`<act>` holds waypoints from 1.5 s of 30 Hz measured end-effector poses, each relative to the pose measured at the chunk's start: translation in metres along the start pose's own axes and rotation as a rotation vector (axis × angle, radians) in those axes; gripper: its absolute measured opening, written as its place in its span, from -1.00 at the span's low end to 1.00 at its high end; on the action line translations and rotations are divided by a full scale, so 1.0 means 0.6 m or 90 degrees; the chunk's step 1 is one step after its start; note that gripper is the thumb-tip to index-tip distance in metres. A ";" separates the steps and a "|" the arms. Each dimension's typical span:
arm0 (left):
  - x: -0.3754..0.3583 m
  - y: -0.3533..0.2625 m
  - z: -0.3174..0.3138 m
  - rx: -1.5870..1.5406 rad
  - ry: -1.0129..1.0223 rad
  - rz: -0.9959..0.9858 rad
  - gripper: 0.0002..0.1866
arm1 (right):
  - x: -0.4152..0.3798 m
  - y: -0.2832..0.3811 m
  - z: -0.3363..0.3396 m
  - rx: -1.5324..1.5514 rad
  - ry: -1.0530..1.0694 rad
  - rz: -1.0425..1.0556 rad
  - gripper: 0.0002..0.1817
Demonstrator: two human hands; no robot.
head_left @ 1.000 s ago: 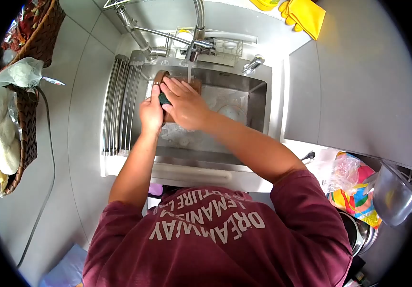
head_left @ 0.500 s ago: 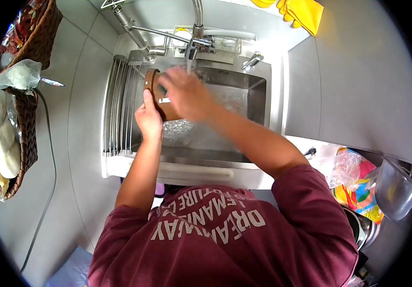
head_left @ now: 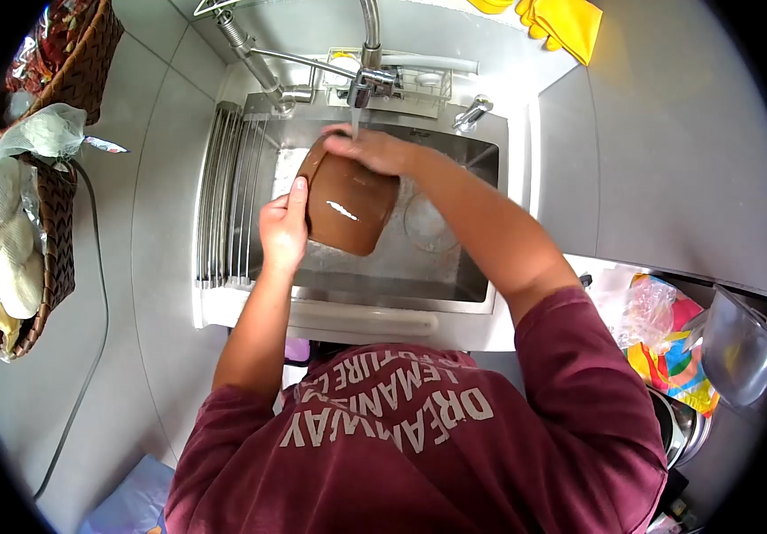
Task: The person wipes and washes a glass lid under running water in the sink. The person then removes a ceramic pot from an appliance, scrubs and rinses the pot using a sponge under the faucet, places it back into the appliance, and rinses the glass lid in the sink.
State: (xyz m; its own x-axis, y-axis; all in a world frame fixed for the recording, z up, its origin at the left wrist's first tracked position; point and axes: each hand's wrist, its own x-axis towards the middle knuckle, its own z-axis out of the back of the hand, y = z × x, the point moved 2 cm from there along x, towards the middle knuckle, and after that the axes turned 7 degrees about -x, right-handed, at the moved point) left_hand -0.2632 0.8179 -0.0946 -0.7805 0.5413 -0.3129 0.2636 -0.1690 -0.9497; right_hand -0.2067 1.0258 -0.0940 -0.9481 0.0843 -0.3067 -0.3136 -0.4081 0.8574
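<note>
A glossy brown ceramic pot (head_left: 352, 200) is tilted over the steel sink, its rim toward the upper left and its base toward the lower right. My left hand (head_left: 284, 227) grips the left side at the rim, thumb on the outer wall. At the top, my right hand (head_left: 370, 149) lies against the pot, its slightly blurred fingers bent over the rim; whatever they hold is hidden. Water from the faucet (head_left: 361, 89) runs down onto this hand. Beneath the pot is the wet sink basin (head_left: 357, 289).
A roll-up drying rack (head_left: 220, 196) covers the sink's left end. Woven baskets (head_left: 58, 231) stand on the left counter beside a cable. Yellow gloves (head_left: 566, 28) lie at the back right. A clear container (head_left: 739, 347) and colourful bag (head_left: 677, 374) are at the lower right.
The pot has turned, showing more of its outer wall, and shifted right and down. My right hand has moved from the pot's opening to its upper rim, under the water.
</note>
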 end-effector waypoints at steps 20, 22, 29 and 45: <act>0.052 0.062 -0.020 0.107 -0.033 -0.112 -0.38 | -0.002 0.053 -0.106 -0.462 -0.390 0.325 -0.61; 0.027 0.018 -0.038 0.143 -0.064 -0.126 -0.41 | -0.009 0.043 -0.082 -0.440 -0.350 0.267 -0.65; 0.027 0.022 -0.040 0.093 -0.099 -0.226 -0.44 | -0.006 0.066 -0.073 -0.453 -0.369 0.467 -0.68; 0.071 0.018 -0.001 0.075 0.132 0.073 -0.38 | 0.047 0.025 0.005 -0.298 -0.122 0.063 -0.67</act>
State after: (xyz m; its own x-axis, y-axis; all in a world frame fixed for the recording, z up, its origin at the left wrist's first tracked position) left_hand -0.2931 0.8397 -0.1185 -0.6129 0.6690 -0.4206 0.2658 -0.3267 -0.9070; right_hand -0.2380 1.0246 -0.0885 -0.9785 0.1717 -0.1140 -0.2057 -0.7822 0.5881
